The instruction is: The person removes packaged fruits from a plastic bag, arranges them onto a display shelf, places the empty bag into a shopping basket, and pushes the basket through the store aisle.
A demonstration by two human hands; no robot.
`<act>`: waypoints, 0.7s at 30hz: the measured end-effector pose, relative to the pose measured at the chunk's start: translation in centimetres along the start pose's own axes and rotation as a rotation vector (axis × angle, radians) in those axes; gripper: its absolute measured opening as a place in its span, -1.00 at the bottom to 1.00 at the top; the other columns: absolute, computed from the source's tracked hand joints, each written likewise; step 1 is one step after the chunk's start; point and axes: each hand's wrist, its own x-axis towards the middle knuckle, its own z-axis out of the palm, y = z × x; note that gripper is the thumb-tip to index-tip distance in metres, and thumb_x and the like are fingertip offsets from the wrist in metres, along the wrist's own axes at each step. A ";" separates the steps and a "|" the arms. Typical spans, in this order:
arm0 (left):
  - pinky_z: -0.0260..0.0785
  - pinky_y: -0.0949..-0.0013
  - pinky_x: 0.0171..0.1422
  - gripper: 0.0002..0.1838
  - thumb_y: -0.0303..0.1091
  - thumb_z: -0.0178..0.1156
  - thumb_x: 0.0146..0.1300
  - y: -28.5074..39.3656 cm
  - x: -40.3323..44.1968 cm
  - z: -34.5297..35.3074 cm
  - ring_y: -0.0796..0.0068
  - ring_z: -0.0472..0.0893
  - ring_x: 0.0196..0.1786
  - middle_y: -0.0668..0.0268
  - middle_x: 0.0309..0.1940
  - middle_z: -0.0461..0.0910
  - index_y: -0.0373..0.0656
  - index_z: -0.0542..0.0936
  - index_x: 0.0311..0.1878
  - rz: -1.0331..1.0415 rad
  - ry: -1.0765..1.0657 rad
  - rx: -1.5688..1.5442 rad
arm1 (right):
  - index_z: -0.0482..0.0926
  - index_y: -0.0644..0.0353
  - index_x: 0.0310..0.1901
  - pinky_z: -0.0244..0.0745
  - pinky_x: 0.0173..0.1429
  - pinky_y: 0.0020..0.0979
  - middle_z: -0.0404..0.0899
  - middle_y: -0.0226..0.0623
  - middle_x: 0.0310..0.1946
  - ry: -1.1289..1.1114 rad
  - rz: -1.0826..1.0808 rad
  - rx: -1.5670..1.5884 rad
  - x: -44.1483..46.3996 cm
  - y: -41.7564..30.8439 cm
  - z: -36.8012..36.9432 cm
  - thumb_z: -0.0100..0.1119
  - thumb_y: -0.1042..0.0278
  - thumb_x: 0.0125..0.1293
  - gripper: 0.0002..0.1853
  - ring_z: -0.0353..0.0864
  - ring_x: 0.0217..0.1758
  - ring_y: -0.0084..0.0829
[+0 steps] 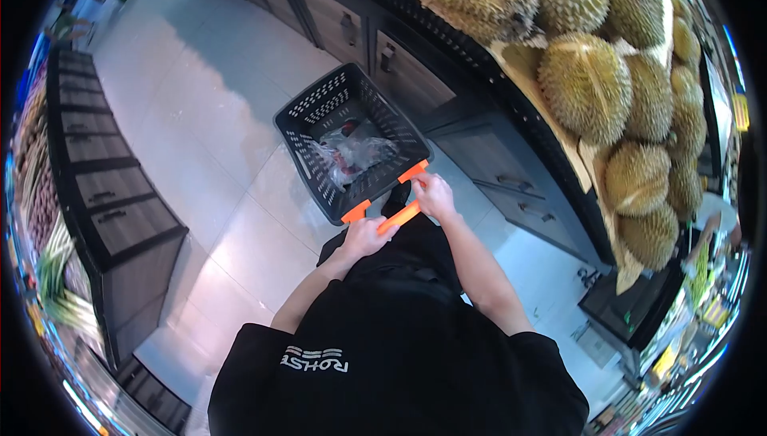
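Observation:
In front of my body is a black shopping basket (311, 183) with perforated sides. Its orange handle (402, 218) points towards me, and both hands are closed around it. My left hand (370, 237) grips the handle's left part, near one orange joint. Wrapped around the right part is my right hand (434, 197), close to the other joint. Inside the basket lies a clear plastic bag (359, 154) with something dark red in it, too unclear to name.
On the right, a dark display counter (511, 109) carries several spiky durians (587, 77). A second stand (128, 188) on the left holds leafy leeks (60, 268) and other produce. Pale tiled floor (200, 101) runs between them. At far right another person's arm (703, 236) shows.

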 end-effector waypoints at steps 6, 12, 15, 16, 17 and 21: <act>0.45 0.07 -0.30 -0.60 -0.07 0.07 0.40 0.4 1.8 -1.1 0.03 0.66 -0.38 0.08 -0.54 0.61 -0.17 0.67 -0.37 -0.134 0.313 0.002 | 0.71 0.11 -0.14 0.50 0.11 -0.11 0.67 -0.02 -0.21 -0.093 -0.062 0.014 4.7 -1.7 -0.7 0.05 0.17 0.33 -0.71 0.62 -0.02 -0.02; 0.44 0.02 -0.32 -0.61 -0.09 0.06 0.36 0.9 4.8 -0.8 -0.04 0.64 -0.41 0.05 -0.55 0.61 -0.23 0.60 -0.42 -0.487 0.523 -0.046 | 0.71 0.11 -0.19 0.51 0.07 -0.04 0.65 0.02 -0.23 -0.125 -0.076 -0.026 8.8 -3.9 -0.7 0.04 0.16 0.33 -0.71 0.63 -0.05 0.01; 0.41 0.08 -0.33 -0.65 -0.12 0.11 0.30 0.3 6.1 -1.6 0.01 0.62 -0.46 0.11 -0.61 0.55 -0.26 0.58 -0.40 -0.536 0.729 -0.261 | 0.71 0.11 -0.20 0.50 0.07 -0.03 0.65 0.03 -0.22 -0.153 -0.064 -0.059 10.4 -5.6 -0.7 0.03 0.15 0.32 -0.70 0.62 -0.04 0.02; 0.41 0.08 -0.33 -0.65 -0.12 0.11 0.30 0.3 6.4 -2.4 0.01 0.62 -0.46 0.11 -0.61 0.55 -0.26 0.58 -0.40 -0.549 0.738 -0.272 | 0.71 0.11 -0.20 0.50 0.07 -0.03 0.65 0.03 -0.22 -0.165 -0.074 -0.071 11.1 -6.0 -0.6 0.03 0.15 0.32 -0.70 0.62 -0.04 0.02; 0.41 0.11 -0.35 -0.66 -0.14 0.13 0.28 0.1 6.4 -3.1 0.05 0.62 -0.48 0.13 -0.62 0.55 -0.25 0.58 -0.41 -0.524 0.703 -0.249 | 0.71 0.12 -0.20 0.50 0.07 -0.03 0.65 0.04 -0.22 -0.173 -0.090 -0.076 11.8 -6.5 -0.4 0.03 0.15 0.32 -0.70 0.62 -0.05 0.03; 0.39 0.19 -0.39 -0.70 -0.17 0.20 0.23 -1.8 7.4 -5.1 0.17 0.61 -0.53 0.19 -0.66 0.54 -0.23 0.58 -0.45 -0.474 0.696 -0.261 | 0.70 0.13 -0.22 0.50 0.07 -0.03 0.65 0.05 -0.24 -0.203 -0.148 -0.097 14.6 -8.0 0.9 0.03 0.16 0.31 -0.70 0.61 -0.06 0.04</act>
